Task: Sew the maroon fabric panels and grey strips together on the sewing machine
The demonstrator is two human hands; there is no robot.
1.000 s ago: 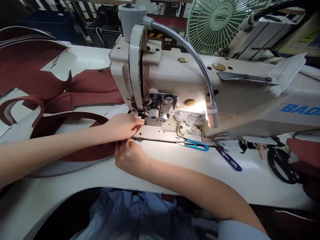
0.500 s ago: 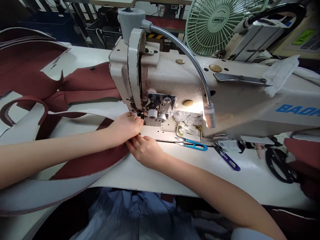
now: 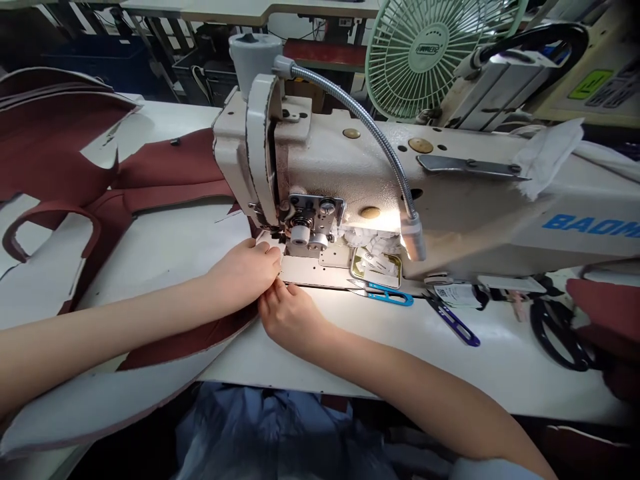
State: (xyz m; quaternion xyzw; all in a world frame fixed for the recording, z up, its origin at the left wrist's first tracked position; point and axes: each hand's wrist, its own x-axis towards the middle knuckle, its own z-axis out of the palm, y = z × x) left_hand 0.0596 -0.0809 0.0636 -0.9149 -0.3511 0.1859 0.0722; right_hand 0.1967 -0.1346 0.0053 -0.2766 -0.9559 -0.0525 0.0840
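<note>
A dark red fabric piece (image 3: 200,340) with a pale grey underside (image 3: 125,393) lies under my left forearm and runs up to the sewing machine (image 3: 320,160). My left hand (image 3: 247,270) is closed at the fabric's edge, just in front of the presser foot (image 3: 280,235). Right beside it, my right hand (image 3: 290,317) pinches the same edge, its fingertips almost touching the left ones. Both hands' fingertips and the edge between them are mostly hidden. The needle is too small to make out.
Blue thread snips (image 3: 390,293), purple snips (image 3: 455,323) and black-handled scissors (image 3: 557,337) lie to the right. A small metal tray (image 3: 375,267) sits by the machine bed. More red pieces (image 3: 55,147) spread at left. A lamp (image 3: 413,237) and green fan (image 3: 430,53) stand behind.
My left hand has drawn slightly back from the presser foot, toward me. The fabric beyond my left forearm has shifted, uncovering more white surface. The view has tilted up a little.
</note>
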